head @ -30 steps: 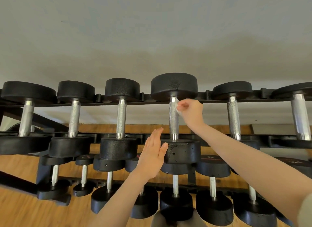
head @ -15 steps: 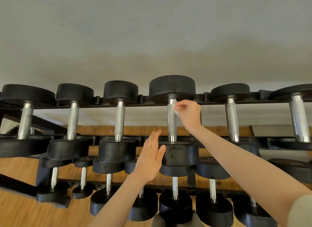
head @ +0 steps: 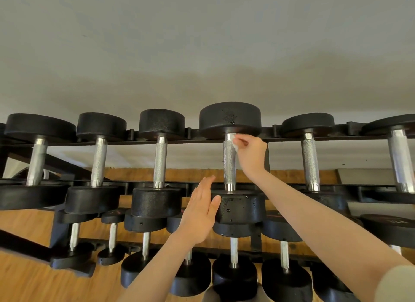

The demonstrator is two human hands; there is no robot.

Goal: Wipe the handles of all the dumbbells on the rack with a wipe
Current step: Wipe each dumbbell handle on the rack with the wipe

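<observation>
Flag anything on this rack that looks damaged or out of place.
Only wear stands out: the black round head of the top-row dumbbell being wiped shows a scuffed patch, and its near head has small chipped pits. Every dumbbell sits seated in the black metal rack.

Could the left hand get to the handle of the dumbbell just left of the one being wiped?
Probably yes. The left hand is open, holds nothing, and sits just beside that handle, with nothing between them. The right hand is busy pinching the wipe.

A gym: black dumbbells [head: 230, 153] fill a tiered rack [head: 134, 142] above a wooden floor [head: 27, 279].
</observation>
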